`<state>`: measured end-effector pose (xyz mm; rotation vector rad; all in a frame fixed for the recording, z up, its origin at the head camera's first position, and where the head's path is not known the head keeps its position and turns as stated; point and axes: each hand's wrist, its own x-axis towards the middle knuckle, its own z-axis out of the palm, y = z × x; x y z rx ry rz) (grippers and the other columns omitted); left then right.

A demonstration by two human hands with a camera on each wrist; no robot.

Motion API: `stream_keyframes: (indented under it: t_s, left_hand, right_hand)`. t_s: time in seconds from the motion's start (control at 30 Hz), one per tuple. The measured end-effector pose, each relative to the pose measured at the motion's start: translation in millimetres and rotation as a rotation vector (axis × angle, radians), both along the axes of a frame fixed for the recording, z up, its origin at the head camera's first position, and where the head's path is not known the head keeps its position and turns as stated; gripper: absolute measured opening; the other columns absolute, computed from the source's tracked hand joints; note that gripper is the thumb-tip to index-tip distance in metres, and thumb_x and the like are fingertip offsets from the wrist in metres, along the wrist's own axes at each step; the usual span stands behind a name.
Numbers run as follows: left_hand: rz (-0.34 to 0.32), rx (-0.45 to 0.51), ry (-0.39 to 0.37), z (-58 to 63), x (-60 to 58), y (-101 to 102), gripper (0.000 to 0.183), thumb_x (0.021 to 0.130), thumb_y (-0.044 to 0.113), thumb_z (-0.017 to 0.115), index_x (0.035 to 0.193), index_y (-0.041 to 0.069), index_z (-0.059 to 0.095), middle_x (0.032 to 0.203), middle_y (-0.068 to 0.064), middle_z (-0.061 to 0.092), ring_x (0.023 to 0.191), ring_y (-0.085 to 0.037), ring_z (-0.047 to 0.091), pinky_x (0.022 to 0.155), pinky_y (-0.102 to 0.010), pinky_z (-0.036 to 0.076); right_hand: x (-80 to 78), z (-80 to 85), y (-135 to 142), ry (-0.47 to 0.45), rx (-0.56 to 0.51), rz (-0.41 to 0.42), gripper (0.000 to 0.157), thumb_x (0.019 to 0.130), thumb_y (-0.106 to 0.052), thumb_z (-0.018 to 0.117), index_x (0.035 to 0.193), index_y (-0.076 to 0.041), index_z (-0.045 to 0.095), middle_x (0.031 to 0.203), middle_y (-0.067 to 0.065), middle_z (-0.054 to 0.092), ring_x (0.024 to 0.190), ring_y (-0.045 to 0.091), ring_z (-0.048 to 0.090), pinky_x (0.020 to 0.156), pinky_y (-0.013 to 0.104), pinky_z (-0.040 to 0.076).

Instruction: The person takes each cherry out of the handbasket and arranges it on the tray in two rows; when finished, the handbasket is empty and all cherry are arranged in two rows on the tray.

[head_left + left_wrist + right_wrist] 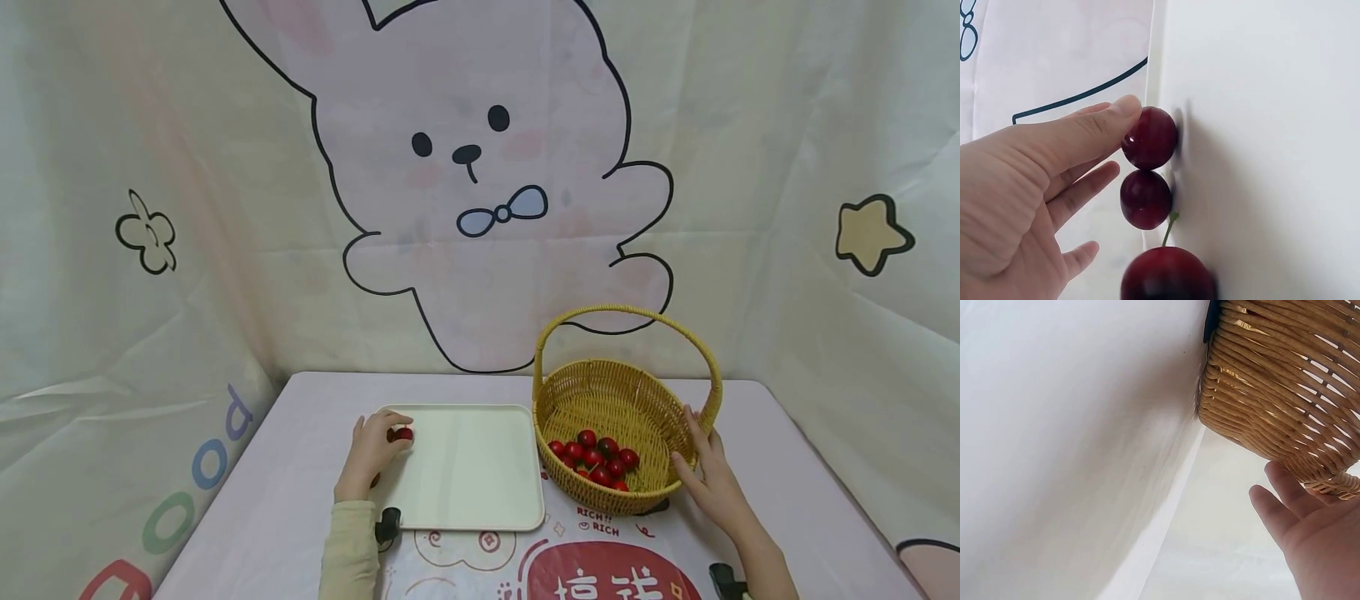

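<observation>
My left hand [367, 457] is over the left edge of a white tray [468, 467], pinching a dark red cherry [1149, 138] between thumb and fingers. Directly below that one in the left wrist view, a second cherry [1146, 200] touches it. A third cherry [1168, 275], nearer the camera, has a short green stem. My right hand [712, 479] grips the right rim of a yellow wicker basket [600, 392], thumb inside and fingers outside. Several red cherries [592, 457] lie in the basket's front left part. The right wrist view shows the fingers [1272, 509] against the woven wall.
The basket stands at the tray's right side, its tall arched handle [628, 308] rising above it. Both rest on a pale, printed tablecloth [457, 550]. A cartoon-printed curtain [750, 208] hangs behind the table and at its sides.
</observation>
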<state>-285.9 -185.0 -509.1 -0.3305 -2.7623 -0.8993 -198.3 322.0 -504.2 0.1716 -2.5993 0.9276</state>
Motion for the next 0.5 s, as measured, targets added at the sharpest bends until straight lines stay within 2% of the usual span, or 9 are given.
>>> stream_keyframes:
  t_s: [0.17,0.37,0.5]
  left_hand:
    - [-0.039,0.006,0.039,7.4,0.6,5,0.031,0.074,0.007,0.076,0.104,0.011,0.070,0.113,-0.010,0.063,0.113,-0.032,0.052,0.103,-0.065,0.018]
    - [-0.092,-0.025,0.114,11.6,-2.5,17,0.029,0.073,0.008,0.077,0.101,0.010,0.071,0.106,-0.008,0.066,0.106,-0.030,0.056,0.098,-0.051,0.034]
    - [-0.149,-0.032,0.156,16.6,-1.1,28,0.029,0.073,0.011,0.077,0.102,0.010,0.070,0.103,-0.007,0.067,0.097,-0.029,0.059,0.099,-0.053,0.034]
  right_hand:
    - [0.1,-1.2,0,0.018,0.005,0.006,0.077,0.089,-0.011,0.056,0.150,-0.018,0.009,0.145,0.032,0.016,0.115,0.062,0.035,0.078,0.078,0.030]
    - [1.1,-0.5,1,0.017,0.018,0.001,0.076,0.089,-0.011,0.056,0.150,-0.017,0.010,0.136,0.038,0.020,0.109,0.062,0.039,0.074,0.076,0.034]
    - [0.5,0.0,1,0.013,0.021,-0.001,0.075,0.090,-0.011,0.056,0.150,-0.017,0.011,0.134,0.039,0.021,0.107,0.061,0.040,0.073,0.076,0.035]
